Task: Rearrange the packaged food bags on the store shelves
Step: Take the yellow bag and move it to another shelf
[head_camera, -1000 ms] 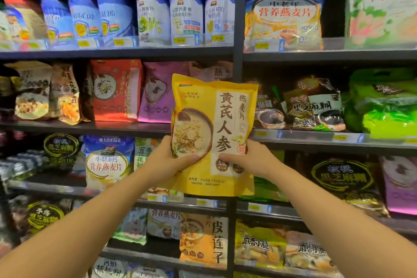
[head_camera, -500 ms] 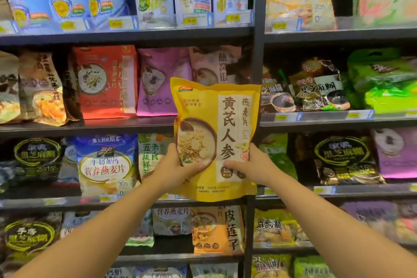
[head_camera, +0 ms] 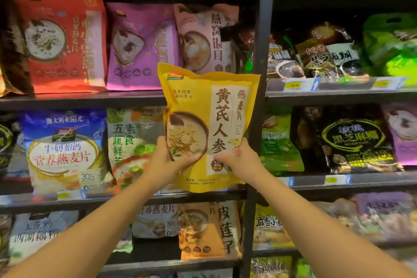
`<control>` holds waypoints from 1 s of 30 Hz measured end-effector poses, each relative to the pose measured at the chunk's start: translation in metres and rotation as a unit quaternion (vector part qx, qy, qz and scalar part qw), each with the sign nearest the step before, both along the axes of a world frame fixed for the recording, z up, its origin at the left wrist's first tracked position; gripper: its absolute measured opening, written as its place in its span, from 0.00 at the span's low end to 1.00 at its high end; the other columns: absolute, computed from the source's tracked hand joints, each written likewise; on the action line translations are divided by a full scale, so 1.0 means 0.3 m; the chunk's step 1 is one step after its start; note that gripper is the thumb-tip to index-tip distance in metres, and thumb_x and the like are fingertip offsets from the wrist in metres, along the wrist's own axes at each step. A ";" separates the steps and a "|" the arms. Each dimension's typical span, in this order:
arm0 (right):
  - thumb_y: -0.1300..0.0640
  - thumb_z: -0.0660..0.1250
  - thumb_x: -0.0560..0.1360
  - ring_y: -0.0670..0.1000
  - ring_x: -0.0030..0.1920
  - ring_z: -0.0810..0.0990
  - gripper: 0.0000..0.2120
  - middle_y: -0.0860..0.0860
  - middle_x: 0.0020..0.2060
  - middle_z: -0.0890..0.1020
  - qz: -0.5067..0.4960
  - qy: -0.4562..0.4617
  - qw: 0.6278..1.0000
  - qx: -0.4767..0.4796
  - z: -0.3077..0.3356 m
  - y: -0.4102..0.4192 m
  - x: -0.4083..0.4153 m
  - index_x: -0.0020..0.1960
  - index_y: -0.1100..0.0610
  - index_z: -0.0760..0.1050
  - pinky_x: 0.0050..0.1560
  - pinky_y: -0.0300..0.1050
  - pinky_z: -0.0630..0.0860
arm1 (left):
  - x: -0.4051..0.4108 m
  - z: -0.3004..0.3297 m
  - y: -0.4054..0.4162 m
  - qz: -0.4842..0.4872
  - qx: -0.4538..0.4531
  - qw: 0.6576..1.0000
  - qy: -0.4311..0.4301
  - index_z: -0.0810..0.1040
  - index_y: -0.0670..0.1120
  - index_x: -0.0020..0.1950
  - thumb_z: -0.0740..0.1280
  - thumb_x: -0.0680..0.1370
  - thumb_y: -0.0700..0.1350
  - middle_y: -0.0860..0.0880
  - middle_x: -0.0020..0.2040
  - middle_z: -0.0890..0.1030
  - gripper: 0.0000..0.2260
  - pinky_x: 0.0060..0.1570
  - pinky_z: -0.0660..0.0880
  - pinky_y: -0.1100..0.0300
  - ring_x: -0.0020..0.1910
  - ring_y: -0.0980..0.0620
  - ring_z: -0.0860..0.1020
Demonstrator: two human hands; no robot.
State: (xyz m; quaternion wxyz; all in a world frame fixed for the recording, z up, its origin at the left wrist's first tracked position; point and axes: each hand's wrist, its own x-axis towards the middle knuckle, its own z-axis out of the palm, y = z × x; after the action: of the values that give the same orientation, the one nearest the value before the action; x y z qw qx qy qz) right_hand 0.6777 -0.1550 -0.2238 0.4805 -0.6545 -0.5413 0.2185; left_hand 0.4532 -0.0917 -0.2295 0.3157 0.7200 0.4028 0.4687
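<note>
I hold a yellow oatmeal bag (head_camera: 204,106) upright in front of the shelves. My left hand (head_camera: 165,160) grips its lower left side, thumb across the bowl picture. My right hand (head_camera: 240,160) grips its lower right side, thumb on the front. The bag's top overlaps a pink bag (head_camera: 203,36) on the upper shelf (head_camera: 79,99), and its bottom hangs before the middle shelf (head_camera: 135,196). A red bag (head_camera: 63,40) and a purple bag (head_camera: 140,45) stand to the left of the pink one.
A dark upright post (head_camera: 259,52) splits the shelving just right of the yellow bag. Blue (head_camera: 63,149) and green-white (head_camera: 130,142) bags fill the middle shelf at left; black sesame bags (head_camera: 352,142) and green bags (head_camera: 392,45) fill the right bay. An orange bag (head_camera: 209,230) stands below.
The view has closed in on the shelves and tipped down, so the top shelf has dropped out of sight. Both hands keep the same hold, and the yellow bag now overlaps the pink bag.
</note>
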 end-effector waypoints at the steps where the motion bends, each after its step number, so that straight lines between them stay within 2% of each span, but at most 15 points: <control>1: 0.46 0.79 0.74 0.48 0.55 0.76 0.28 0.43 0.55 0.77 -0.002 -0.002 1.000 0.003 -0.020 0.016 0.003 0.64 0.46 0.64 0.46 0.40 0.71 | 0.010 -0.026 0.019 0.002 0.004 1.000 -0.007 0.66 0.51 0.63 0.82 0.69 0.53 0.60 0.56 0.76 0.32 0.40 0.76 0.72 0.51 0.69 0.77; 4: 0.49 0.78 0.75 0.48 0.56 0.75 0.28 0.46 0.57 0.76 -0.009 0.001 1.000 0.005 -0.072 0.062 0.013 0.65 0.49 0.64 0.53 0.43 0.72 | 0.035 -0.087 0.074 -0.002 0.002 1.000 -0.012 0.65 0.49 0.64 0.81 0.70 0.52 0.58 0.57 0.76 0.32 0.41 0.76 0.72 0.53 0.68 0.77; 7: 0.52 0.77 0.75 0.51 0.60 0.77 0.27 0.50 0.63 0.77 -0.022 0.010 1.000 0.008 -0.109 0.107 0.012 0.64 0.50 0.64 0.59 0.48 0.75 | 0.059 -0.125 0.123 -0.002 -0.004 1.000 -0.018 0.64 0.48 0.64 0.81 0.70 0.50 0.56 0.59 0.77 0.32 0.54 0.78 0.59 0.58 0.60 0.77; 9: 0.52 0.77 0.75 0.56 0.66 0.77 0.27 0.54 0.66 0.77 -0.036 0.008 0.999 0.009 -0.125 0.136 0.009 0.66 0.53 0.65 0.67 0.56 0.77 | 0.082 -0.142 0.149 -0.001 0.002 1.000 -0.018 0.64 0.48 0.65 0.81 0.71 0.48 0.56 0.59 0.76 0.31 0.59 0.77 0.54 0.59 0.55 0.77; 12: 0.53 0.76 0.76 0.59 0.70 0.74 0.30 0.56 0.68 0.76 -0.050 0.006 0.999 0.015 -0.138 0.179 0.014 0.71 0.56 0.65 0.71 0.61 0.74 | 0.119 -0.157 0.190 0.023 0.016 1.000 -0.011 0.65 0.48 0.64 0.81 0.71 0.47 0.55 0.58 0.75 0.31 0.55 0.76 0.57 0.59 0.53 0.76; 16: 0.54 0.74 0.78 0.61 0.76 0.67 0.35 0.59 0.73 0.72 -0.070 -0.015 0.997 0.019 -0.161 0.243 0.026 0.79 0.58 0.60 0.76 0.62 0.66 | 0.170 -0.170 0.254 0.052 0.007 0.998 -0.027 0.66 0.48 0.65 0.82 0.70 0.43 0.55 0.57 0.75 0.32 0.55 0.74 0.57 0.60 0.52 0.75; 19: 0.57 0.72 0.80 0.60 0.77 0.65 0.34 0.59 0.74 0.70 -0.086 -0.011 0.996 0.013 -0.185 0.288 0.036 0.80 0.58 0.59 0.78 0.60 0.65 | 0.198 -0.193 0.299 0.055 -0.007 0.998 -0.032 0.66 0.47 0.64 0.81 0.70 0.39 0.57 0.54 0.75 0.31 0.55 0.74 0.57 0.62 0.50 0.75; 22: 0.58 0.71 0.81 0.59 0.77 0.65 0.32 0.59 0.73 0.70 -0.090 -0.006 0.996 -0.001 -0.207 0.325 0.051 0.80 0.59 0.60 0.77 0.56 0.66 | 0.219 -0.216 0.331 0.059 -0.022 0.998 -0.025 0.65 0.48 0.64 0.81 0.71 0.38 0.48 0.61 0.77 0.31 0.63 0.76 0.48 0.64 0.47 0.75; 23: 0.58 0.70 0.81 0.59 0.77 0.64 0.33 0.59 0.74 0.68 -0.090 -0.008 0.996 -0.004 -0.216 0.336 0.056 0.80 0.59 0.59 0.77 0.55 0.66 | 0.226 -0.222 0.340 0.062 -0.025 0.998 -0.021 0.65 0.48 0.64 0.80 0.71 0.38 0.47 0.62 0.77 0.31 0.63 0.77 0.48 0.64 0.47 0.75; 27: 0.56 0.69 0.82 0.59 0.80 0.59 0.39 0.60 0.79 0.62 -0.085 -0.003 0.996 -0.018 -0.247 0.375 0.073 0.84 0.58 0.50 0.79 0.55 0.61 | 0.253 -0.240 0.367 0.096 -0.021 0.995 0.003 0.66 0.50 0.60 0.81 0.70 0.40 0.51 0.56 0.76 0.29 0.53 0.75 0.57 0.60 0.49 0.76; 30: 0.55 0.69 0.82 0.59 0.81 0.59 0.40 0.59 0.80 0.61 -0.089 0.007 0.996 -0.026 -0.273 0.401 0.077 0.85 0.58 0.49 0.79 0.55 0.62 | 0.265 -0.251 0.378 0.131 -0.021 0.990 0.040 0.68 0.49 0.60 0.82 0.69 0.43 0.48 0.57 0.79 0.28 0.52 0.76 0.54 0.59 0.46 0.78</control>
State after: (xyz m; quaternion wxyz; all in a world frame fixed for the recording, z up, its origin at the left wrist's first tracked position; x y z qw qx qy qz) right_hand 0.7008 -0.0347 -0.3058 0.4848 -0.7104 -0.4719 0.1937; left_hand 0.5326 0.0217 -0.3047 0.2504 0.6723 0.5155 0.4685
